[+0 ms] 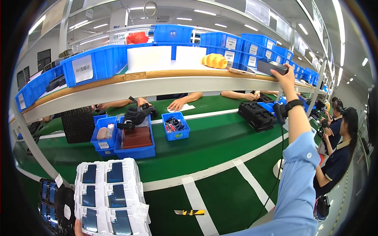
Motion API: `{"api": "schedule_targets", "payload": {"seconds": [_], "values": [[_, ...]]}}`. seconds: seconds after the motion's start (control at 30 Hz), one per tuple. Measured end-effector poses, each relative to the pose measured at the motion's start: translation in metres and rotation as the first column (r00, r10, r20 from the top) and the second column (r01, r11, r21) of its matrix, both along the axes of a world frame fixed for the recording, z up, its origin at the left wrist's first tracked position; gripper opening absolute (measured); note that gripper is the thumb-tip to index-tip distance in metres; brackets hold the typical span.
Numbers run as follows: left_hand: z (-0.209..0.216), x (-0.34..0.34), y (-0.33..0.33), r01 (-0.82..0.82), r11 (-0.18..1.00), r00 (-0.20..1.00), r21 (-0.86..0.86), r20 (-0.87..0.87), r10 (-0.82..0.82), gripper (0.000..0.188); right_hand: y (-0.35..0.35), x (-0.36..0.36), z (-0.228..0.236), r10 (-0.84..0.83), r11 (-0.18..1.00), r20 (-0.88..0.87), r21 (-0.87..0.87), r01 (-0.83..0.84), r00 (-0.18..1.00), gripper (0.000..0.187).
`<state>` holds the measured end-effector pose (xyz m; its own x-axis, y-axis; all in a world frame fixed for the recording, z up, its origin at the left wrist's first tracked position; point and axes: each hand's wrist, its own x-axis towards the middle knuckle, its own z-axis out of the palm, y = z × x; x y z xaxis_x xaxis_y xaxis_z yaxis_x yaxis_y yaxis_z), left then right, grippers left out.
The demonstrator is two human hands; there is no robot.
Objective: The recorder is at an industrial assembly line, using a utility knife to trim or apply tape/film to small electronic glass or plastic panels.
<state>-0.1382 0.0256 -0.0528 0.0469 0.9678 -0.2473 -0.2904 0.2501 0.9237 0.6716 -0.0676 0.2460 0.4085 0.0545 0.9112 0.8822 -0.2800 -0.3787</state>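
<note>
My right hand (pixel 286 78) is raised to the shelf's right part, its fingers closed round the near end of a dark grey rectangular box (pixel 268 66). A black strap circles that wrist, with a small black device (pixel 280 113) and a cable beside it. At the lower left, my left hand (pixel 78 228) grips the edge of a white plastic tray (pixel 100 181); most of the hand is hidden. Dark blue flat pieces (pixel 115 172), apparently battery cells, lie in the tray's pockets. A small printed label (pixel 141 212) sticks to its right side.
A yellow-black utility knife (pixel 189 212) lies on the green bench (pixel 165 196). Blue bins (pixel 176 134) and black trays (pixel 256 117) stand beyond. Overhead, the shelf (pixel 165 83) carries more bins and an orange-yellow object (pixel 214 61). Co-workers' hands (pixel 179 104) work opposite; people (pixel 341 149) stand right.
</note>
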Motion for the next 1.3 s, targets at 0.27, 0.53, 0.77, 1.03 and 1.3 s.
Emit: {"api": "schedule_targets", "payload": {"seconds": [0.27,0.53,0.77,1.03,1.3], "values": [[-0.011,0.001,-0.001,0.038,0.99,0.993,0.137,-0.113,-0.023,0.037,-0.05,-0.131,-0.129,-0.043,0.885,0.129,0.465,-0.022,0.991,0.063],[-0.026,0.019,0.011,-0.169,0.957,0.979,0.235,-0.072,0.19,0.04,0.026,-0.172,-0.252,0.826,0.436,-0.451,0.891,-0.122,-0.338,0.036],[-0.019,0.024,-0.021,-0.126,0.966,0.989,0.227,-0.041,0.139,0.044,0.139,-0.181,-0.246,0.645,0.735,-0.762,0.596,-0.322,0.061,0.043],[-0.053,0.004,-0.014,-0.076,0.914,0.989,0.398,-0.088,0.121,0.078,0.213,-0.174,-0.218,0.492,0.87,-0.848,0.465,-0.165,0.2,0.055],[-0.057,0.005,-0.008,-0.069,0.916,0.975,0.394,-0.169,0.146,0.094,0.228,-0.155,-0.238,0.492,0.861,-0.822,0.411,-0.3,0.285,0.053]]}}
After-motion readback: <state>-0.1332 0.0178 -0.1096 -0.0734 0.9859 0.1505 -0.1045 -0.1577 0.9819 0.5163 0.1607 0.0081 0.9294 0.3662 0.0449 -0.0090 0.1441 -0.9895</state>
